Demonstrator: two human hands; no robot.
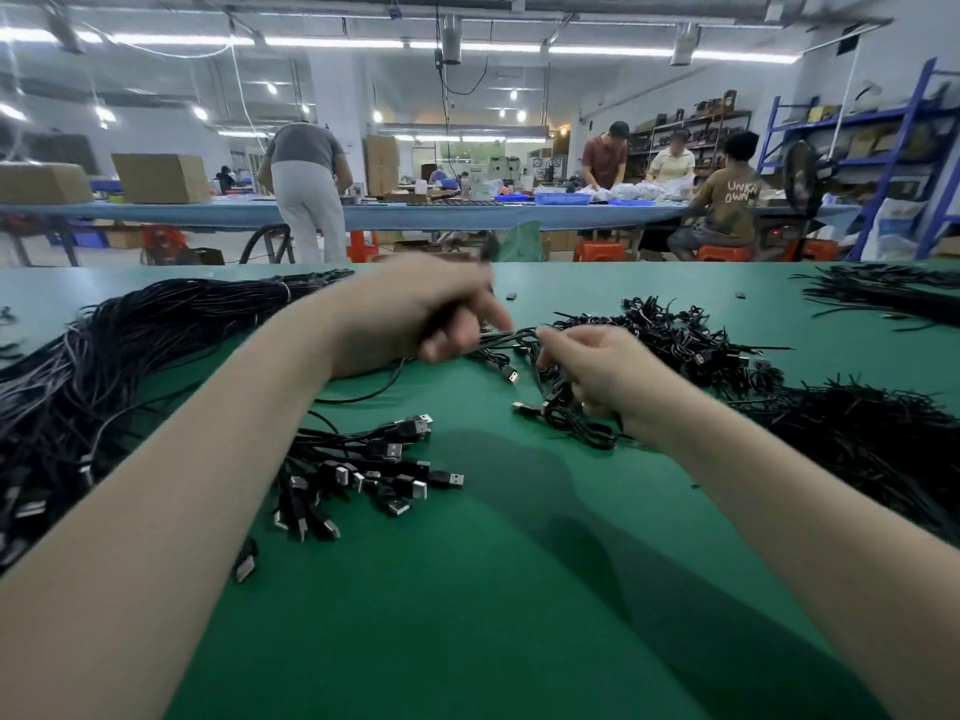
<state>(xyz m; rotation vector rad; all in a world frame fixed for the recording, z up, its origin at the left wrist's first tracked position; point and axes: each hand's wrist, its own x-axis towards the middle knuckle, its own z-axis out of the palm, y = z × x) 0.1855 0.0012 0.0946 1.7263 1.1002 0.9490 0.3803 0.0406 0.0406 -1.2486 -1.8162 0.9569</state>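
Toward the counter's (519, 589) far edge, a black cable (506, 339) stretches left to right between both hands. The left hand (415, 314) (blurred) has its fingers curled round one end. The right hand (608, 379), nearer the cable's loops, pinches them.

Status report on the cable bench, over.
Left hand blurred, curled on a black cable strand. Right hand grips its coil. USB plug bundle beside left forearm, clear of both hands.
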